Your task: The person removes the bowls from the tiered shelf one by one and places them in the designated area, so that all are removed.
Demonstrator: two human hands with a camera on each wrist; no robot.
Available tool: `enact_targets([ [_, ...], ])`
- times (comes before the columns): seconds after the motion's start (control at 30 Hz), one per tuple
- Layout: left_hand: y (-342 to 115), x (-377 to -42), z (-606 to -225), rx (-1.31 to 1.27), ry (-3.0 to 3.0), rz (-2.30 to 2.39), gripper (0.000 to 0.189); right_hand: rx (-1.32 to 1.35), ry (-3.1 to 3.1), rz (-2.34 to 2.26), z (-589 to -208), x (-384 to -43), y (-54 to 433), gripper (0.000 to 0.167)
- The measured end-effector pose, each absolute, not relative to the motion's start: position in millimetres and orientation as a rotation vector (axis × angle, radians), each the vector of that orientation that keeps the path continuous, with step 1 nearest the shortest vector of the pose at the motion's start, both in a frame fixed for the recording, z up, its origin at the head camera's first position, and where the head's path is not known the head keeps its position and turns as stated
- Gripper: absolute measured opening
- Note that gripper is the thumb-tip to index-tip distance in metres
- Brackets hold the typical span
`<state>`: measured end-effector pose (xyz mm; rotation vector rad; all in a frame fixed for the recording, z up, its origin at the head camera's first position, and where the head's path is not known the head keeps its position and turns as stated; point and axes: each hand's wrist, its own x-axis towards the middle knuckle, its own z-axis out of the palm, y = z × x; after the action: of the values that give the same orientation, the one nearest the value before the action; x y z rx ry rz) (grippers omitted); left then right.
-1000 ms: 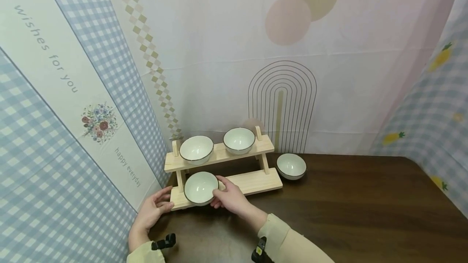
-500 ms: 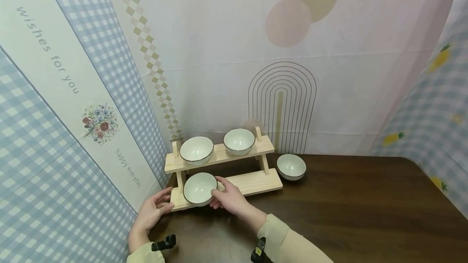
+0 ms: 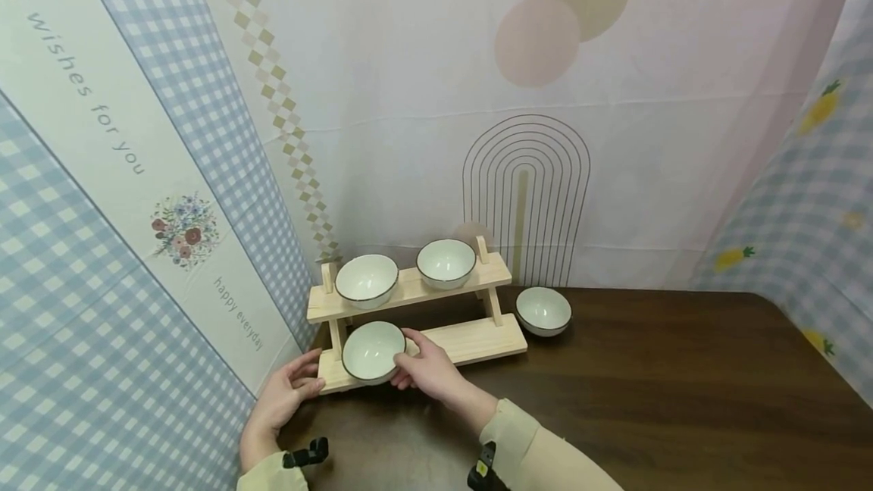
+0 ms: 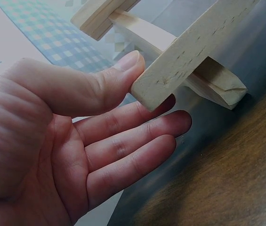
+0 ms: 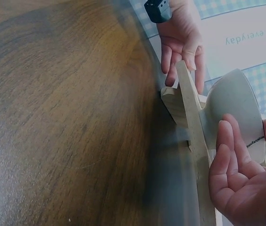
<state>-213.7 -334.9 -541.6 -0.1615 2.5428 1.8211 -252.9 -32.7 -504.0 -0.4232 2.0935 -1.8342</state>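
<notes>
In the head view, a two-tier wooden shelf [image 3: 470, 339] stands on the table. At its lower left end is my left hand [image 3: 278, 398]; the left wrist view shows the thumb on the board's end [image 4: 158, 89] and the fingers reaching beneath. My right hand [image 3: 436, 371] pinches the right rim of a white, dark-rimmed bowl [image 3: 373, 351] between thumb and fingers. That bowl's foot sits on the lower board [image 5: 199, 165], at the left. Two similar bowls, a left one [image 3: 367, 279] and a right one [image 3: 446, 262], stand upright on the upper board.
Another white bowl [image 3: 543, 311] stands on the brown table [image 3: 655, 385], just right of the shelf. A checked cloth wall [image 3: 136, 370] rises close on the left, and a pale printed cloth [image 3: 395, 173] hangs behind the shelf.
The bowl in my right hand has shifted very slightly left along the lower board. My left hand has stayed at the shelf's end.
</notes>
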Motion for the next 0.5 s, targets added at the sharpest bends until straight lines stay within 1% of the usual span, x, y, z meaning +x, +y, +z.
enact_targets([
  [0.5, -335.9, -213.1, -543.2, -0.162, 2.533, 1.835, 0.067, -0.376, 2.021, -1.914, -507.6, -249.8, -23.0, 0.071],
])
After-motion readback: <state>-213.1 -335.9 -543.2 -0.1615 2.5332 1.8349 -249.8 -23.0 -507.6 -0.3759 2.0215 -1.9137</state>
